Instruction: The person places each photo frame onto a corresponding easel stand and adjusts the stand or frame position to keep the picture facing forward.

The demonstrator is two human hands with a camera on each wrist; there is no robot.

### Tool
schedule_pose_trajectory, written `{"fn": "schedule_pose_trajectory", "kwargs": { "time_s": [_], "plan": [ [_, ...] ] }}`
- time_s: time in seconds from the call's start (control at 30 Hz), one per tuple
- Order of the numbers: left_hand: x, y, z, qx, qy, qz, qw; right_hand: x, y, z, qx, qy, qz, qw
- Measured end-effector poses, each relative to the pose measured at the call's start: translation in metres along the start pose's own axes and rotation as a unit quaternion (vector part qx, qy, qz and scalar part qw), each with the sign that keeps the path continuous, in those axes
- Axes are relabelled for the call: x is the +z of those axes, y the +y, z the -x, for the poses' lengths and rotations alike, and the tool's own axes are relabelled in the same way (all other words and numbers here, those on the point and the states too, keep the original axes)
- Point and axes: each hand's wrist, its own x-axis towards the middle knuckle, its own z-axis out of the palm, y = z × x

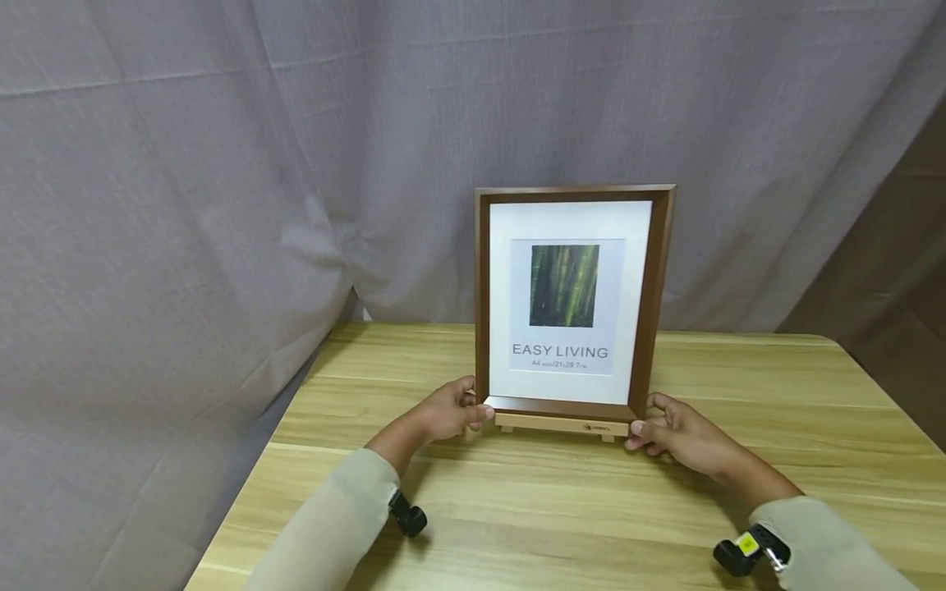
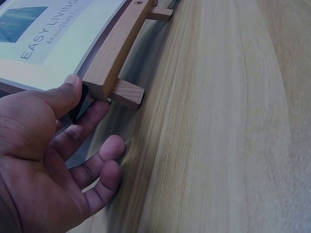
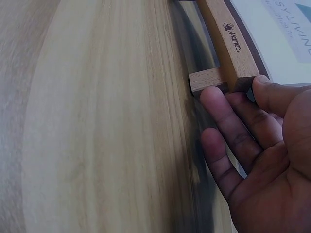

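Note:
A brown picture frame (image 1: 567, 406) with a white mat and a bamboo picture stands upright, leaning slightly back, on the ledge of a small wooden easel (image 1: 562, 423). My left hand (image 1: 446, 410) pinches the frame's lower left corner, its thumb (image 2: 68, 92) on the front and the index finger underneath. At the lower right corner my right hand (image 1: 681, 435) holds the frame the same way, the thumb (image 3: 274, 94) by the ledge's end. The other fingers of both hands are bent loosely beside the easel's feet (image 2: 127, 93). The easel's back is hidden behind the frame.
The easel stands on a wood-grain table (image 1: 532, 517), towards its far edge. A grey curtain (image 1: 355, 148) hangs right behind the table and down its left side. Brown cloth (image 1: 887, 271) shows at the far right.

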Motion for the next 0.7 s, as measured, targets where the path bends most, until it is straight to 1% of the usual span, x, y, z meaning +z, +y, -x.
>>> {"fn": "schedule_pose_trajectory", "kwargs": {
  "time_s": [0.1, 0.23, 0.5, 0.7],
  "plan": [
    [-0.0004, 0.0006, 0.0011, -0.002, -0.001, 0.005, 1.0, 0.0001, 0.0006, -0.0005, 0.004, -0.002, -0.007, 1.0],
    [-0.001, 0.0008, 0.0016, -0.004, -0.002, 0.006, 1.0, -0.0005, 0.0015, -0.0014, -0.001, -0.007, -0.013, 1.0],
    [-0.0019, 0.0002, -0.0002, 0.013, -0.01, -0.004, 0.9999, -0.0015, 0.0024, -0.0019, -0.008, -0.016, -0.017, 1.0],
    [-0.002, -0.0001, -0.0006, 0.009, -0.011, -0.001, 0.9999, -0.001, 0.001, -0.0017, -0.008, -0.01, -0.015, 1.0]
  ]
}}
